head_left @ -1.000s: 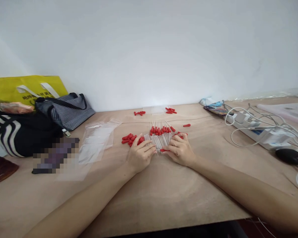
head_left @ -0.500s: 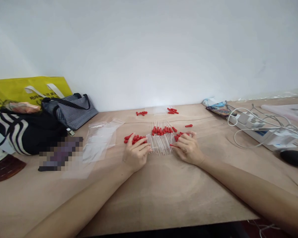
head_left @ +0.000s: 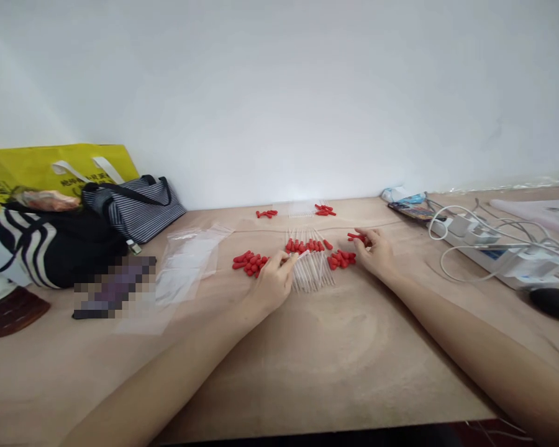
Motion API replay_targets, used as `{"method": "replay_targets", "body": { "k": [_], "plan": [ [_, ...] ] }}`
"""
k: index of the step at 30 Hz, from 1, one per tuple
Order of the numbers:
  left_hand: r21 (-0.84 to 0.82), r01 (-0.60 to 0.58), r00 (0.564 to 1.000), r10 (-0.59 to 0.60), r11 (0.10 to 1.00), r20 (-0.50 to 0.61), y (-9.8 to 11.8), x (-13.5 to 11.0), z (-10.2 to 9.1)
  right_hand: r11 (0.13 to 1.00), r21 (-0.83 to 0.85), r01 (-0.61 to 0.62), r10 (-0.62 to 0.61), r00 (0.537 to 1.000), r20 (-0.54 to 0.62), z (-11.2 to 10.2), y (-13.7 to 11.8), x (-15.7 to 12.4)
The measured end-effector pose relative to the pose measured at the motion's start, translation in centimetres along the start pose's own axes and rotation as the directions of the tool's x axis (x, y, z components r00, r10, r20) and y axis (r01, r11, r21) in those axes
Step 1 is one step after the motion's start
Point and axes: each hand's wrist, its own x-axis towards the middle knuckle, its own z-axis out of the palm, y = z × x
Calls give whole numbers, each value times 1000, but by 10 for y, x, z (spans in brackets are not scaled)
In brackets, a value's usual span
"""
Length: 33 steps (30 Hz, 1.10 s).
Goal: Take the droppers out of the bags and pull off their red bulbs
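Observation:
My left hand (head_left: 274,280) is closed in a pinch at the left side of a row of clear dropper tubes (head_left: 313,273). A pale tube end shows at its fingertips; the rest is hidden. My right hand (head_left: 376,249) has its thumb and fingers around a single red rubber bulb (head_left: 355,237). Beside my left hand lies a pile of red bulbs (head_left: 248,262). Another pile of red bulbs (head_left: 341,259) sits between the tubes and my right hand. Behind the loose tubes, several droppers with red bulbs (head_left: 305,246) lie side by side, bulbs toward me.
Farther back lie more clear tubes (head_left: 300,208) and small groups of red bulbs (head_left: 266,214). Clear plastic bags (head_left: 186,267) are spread at left, near a striped bag (head_left: 140,208). A power strip (head_left: 503,261) with tangled cables and a black mouse (head_left: 554,302) stand at right.
My right hand has moved right and away from the tubes to the lone red bulb. My left hand has shifted a little right and farther forward over the tubes.

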Motion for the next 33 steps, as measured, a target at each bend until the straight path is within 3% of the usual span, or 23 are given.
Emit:
{"method": "replay_targets", "body": {
  "k": [5, 11, 21, 27, 33],
  "plan": [
    [-1, -60, 998, 60, 998, 4, 22, 24, 20, 998, 17, -60, 60, 998, 25, 0, 6, -1],
    [187, -124, 969, 78, 974, 235, 46, 42, 37, 1000, 21, -20, 18, 997, 72, 1, 1, -2],
    [267, -174, 925, 65, 948, 373, 60, 44, 46, 997, -23, -77, 80, 954, 290, -7, 13, -2],
    [294, -139, 932, 25, 946, 360, 66, 44, 38, 990, -51, -131, 140, 924, 356, -11, 8, -2],
    [215, -83, 978, 38, 973, 204, 56, 27, 19, 969, -132, -207, 240, 911, 334, -13, 7, -2]
  ]
}}
